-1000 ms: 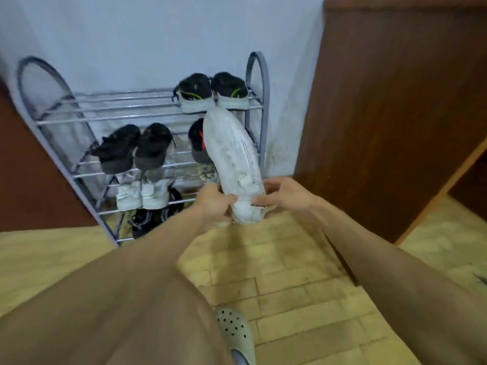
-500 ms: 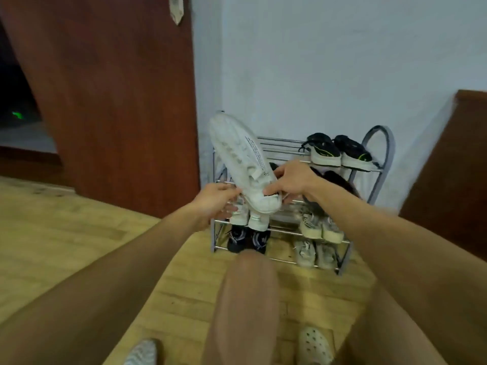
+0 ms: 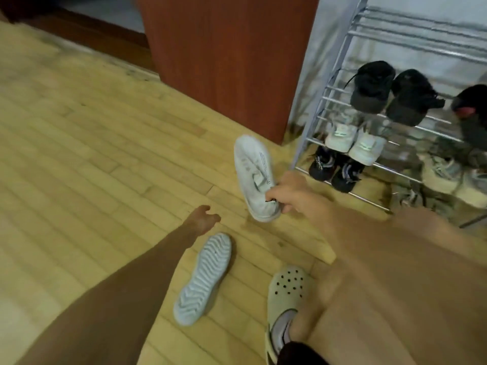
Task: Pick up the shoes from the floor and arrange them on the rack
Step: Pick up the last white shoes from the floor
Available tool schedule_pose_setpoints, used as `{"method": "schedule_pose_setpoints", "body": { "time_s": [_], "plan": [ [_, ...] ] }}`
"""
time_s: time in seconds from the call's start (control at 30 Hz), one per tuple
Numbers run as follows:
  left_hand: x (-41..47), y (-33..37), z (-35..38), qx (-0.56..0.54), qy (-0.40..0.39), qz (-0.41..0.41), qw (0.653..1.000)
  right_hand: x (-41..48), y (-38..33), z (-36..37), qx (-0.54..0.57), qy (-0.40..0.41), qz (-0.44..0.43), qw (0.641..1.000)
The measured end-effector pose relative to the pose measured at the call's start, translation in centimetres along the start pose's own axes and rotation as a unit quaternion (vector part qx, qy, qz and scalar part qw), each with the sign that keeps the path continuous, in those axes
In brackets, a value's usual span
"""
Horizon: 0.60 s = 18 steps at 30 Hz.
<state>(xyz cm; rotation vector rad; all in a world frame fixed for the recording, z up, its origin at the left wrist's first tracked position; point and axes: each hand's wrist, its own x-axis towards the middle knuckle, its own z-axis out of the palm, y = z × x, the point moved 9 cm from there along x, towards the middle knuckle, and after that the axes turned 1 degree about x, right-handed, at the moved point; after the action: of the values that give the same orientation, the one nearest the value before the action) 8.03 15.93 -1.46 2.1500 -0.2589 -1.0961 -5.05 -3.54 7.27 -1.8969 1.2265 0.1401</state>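
My right hand (image 3: 288, 192) grips a white sneaker (image 3: 254, 175) by its heel, holding it low above the wooden floor, toe pointing away. A second white sneaker (image 3: 203, 279) lies sole-up on the floor just below my left hand (image 3: 204, 219), which hangs with fingers apart and holds nothing. The metal shoe rack (image 3: 332, 83) stands at the right against the wall, carrying black shoes (image 3: 395, 93) on a middle shelf, pale sneakers (image 3: 353, 143) below them and dark shoes (image 3: 334, 171) on the bottom shelf.
A brown wooden door panel (image 3: 226, 56) stands just left of the rack. My foot in a beige perforated clog (image 3: 286, 293) rests on the floor at lower right. More worn pale shoes (image 3: 448, 175) sit low on the rack's right side.
My view has swung down and left to the floor. My left hand let go of the white sneaker and dropped toward the sole-up sneaker. My right hand lowered its sneaker away from the rack.
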Motion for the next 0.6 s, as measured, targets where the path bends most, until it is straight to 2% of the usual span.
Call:
{"method": "schedule_pose_setpoints", "body": {
  "time_s": [0.1,0.33,0.43,0.53,0.6],
  "plan": [
    [1.7,-5.9,0.7,0.033,0.006,-0.069,0.997,1.4,2.0,4.3,-0.035,-0.05,0.008,0.998],
    [3.7,-15.4,3.4,0.174,-0.005,-0.146,0.974,4.0,9.0,8.5,-0.047,-0.105,0.062,0.991],
    [4.1,-16.8,4.6,0.189,-0.017,-0.167,0.967,4.9,10.1,8.6,-0.029,-0.097,0.077,0.992],
    [4.2,-16.6,4.7,0.189,0.018,-0.18,0.965,5.3,9.9,8.5,0.002,-0.088,0.086,0.992],
    [4.3,-16.4,5.1,0.186,0.01,-0.183,0.965,5.5,9.1,8.4,0.028,-0.083,0.081,0.993]
  ]
}}
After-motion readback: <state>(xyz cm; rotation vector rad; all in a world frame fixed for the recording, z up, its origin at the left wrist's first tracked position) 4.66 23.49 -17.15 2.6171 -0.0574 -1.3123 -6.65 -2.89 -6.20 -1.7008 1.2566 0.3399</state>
